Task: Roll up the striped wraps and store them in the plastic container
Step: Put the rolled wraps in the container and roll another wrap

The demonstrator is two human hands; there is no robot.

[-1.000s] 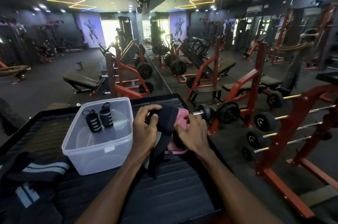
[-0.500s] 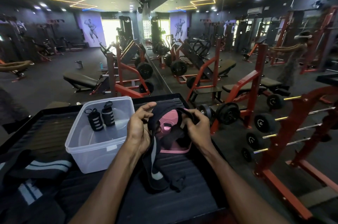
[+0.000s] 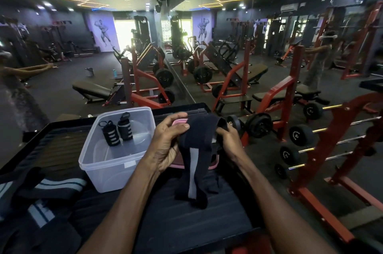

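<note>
I have both hands up over the dark ribbed table, holding one black wrap between them. My left hand pinches the wrap's upper left edge, thumb on top and fingers curled beneath. My right hand grips the opposite end, fingers closed around the fabric; that end looks bunched or partly rolled, though the cloth is too dark for me to be sure. The span between my hands sags, and the wrap's long tail, with its grey stripe, hangs down from the grip and rests on the table just in front of me. Behind the wrap sits a pink lid, mostly hidden. Just left of my left hand stands the clear plastic container, with two rolled striped wraps upright side by side at its far end. More striped wraps lie loose at the table's near left.
</note>
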